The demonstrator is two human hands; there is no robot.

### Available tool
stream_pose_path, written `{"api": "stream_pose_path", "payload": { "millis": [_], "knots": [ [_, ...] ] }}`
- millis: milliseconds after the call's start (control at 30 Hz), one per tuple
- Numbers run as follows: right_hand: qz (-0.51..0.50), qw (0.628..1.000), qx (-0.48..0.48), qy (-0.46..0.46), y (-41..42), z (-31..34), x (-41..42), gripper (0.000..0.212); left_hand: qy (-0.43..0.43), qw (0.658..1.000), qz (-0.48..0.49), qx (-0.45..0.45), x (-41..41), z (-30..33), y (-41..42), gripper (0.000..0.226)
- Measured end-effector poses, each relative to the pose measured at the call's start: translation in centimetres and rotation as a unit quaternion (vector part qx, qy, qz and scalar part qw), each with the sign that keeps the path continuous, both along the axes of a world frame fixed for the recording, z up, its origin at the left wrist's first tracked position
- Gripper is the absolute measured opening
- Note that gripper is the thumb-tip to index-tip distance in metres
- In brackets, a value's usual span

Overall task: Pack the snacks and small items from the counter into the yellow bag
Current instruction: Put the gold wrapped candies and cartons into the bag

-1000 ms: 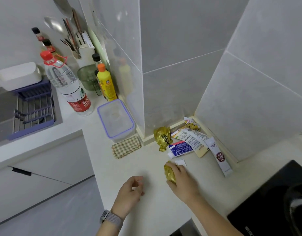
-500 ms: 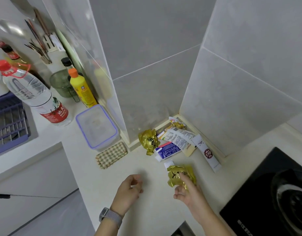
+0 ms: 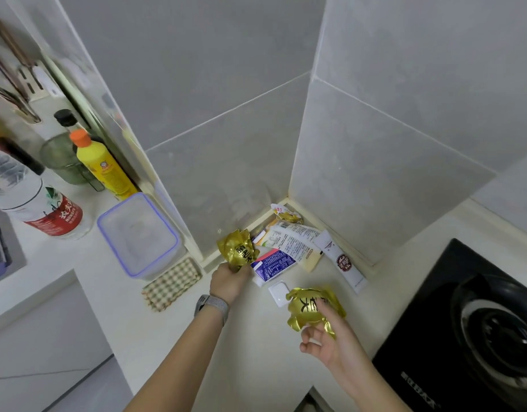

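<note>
My left hand [image 3: 230, 281] grips a crumpled gold packet [image 3: 237, 251] at the bench [image 3: 256, 352] corner; my right hand [image 3: 327, 343] pinches a second gold packet [image 3: 309, 307] at four o'clock from it. Remaining sachets [image 3: 292, 242] lie between.

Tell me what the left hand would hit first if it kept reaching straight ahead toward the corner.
The left hand already has its fingers on the gold foil snack. Straight beyond that packet stands the grey tiled wall, so it would likely meet the wall base next. Depth is uncertain from this view.
</note>
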State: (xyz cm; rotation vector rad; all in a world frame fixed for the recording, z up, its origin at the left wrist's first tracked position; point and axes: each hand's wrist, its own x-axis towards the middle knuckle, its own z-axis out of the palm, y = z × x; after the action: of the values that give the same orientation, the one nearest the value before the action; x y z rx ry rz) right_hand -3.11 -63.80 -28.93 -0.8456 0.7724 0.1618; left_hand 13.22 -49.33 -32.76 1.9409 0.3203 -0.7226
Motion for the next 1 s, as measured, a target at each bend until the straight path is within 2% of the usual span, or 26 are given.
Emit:
{"api": "stream_pose_path", "payload": {
  "millis": [100, 200, 467, 667, 767, 867, 1000],
  "knots": [
    [-0.002, 1.000, -0.004, 0.003, -0.4, 0.3, 0.0, 0.066, 0.038, 0.997, 0.056, -0.037, 1.2, -0.8, -0.7, 0.016],
    [-0.015, 1.000, -0.004, 0.007, -0.9, 0.4, 0.0, 0.076, 0.061, 0.991, 0.105, -0.058, 1.8, -1.6, -1.3, 0.017],
    [-0.017, 1.000, -0.008, 0.007, -1.8, 0.3, -0.1, 0.105, -0.006, 0.998, 0.064, 0.020, 2.5, -2.9, -2.0, 0.025],
    [-0.034, 0.999, -0.012, 0.029, -2.1, 0.5, -0.1, 0.093, -0.092, 0.993, 0.043, 0.061, 1.1, -2.1, -1.2, 0.030],
    [-0.035, 0.999, -0.015, 0.028, -2.4, 0.6, -0.2, 0.085, -0.115, 0.988, 0.095, 0.039, -0.7, -1.0, -0.1, 0.029],
    [-0.036, 0.999, -0.017, 0.022, -2.6, 0.9, -0.3, 0.066, -0.122, 0.981, 0.150, -0.002, -2.9, 0.0, 1.3, 0.029],
    [-0.038, 0.999, -0.020, 0.016, -2.8, 1.4, -0.7, 0.063, -0.120, 0.974, 0.174, -0.076, -6.2, 2.4, 1.7, 0.013]
  ]
}}
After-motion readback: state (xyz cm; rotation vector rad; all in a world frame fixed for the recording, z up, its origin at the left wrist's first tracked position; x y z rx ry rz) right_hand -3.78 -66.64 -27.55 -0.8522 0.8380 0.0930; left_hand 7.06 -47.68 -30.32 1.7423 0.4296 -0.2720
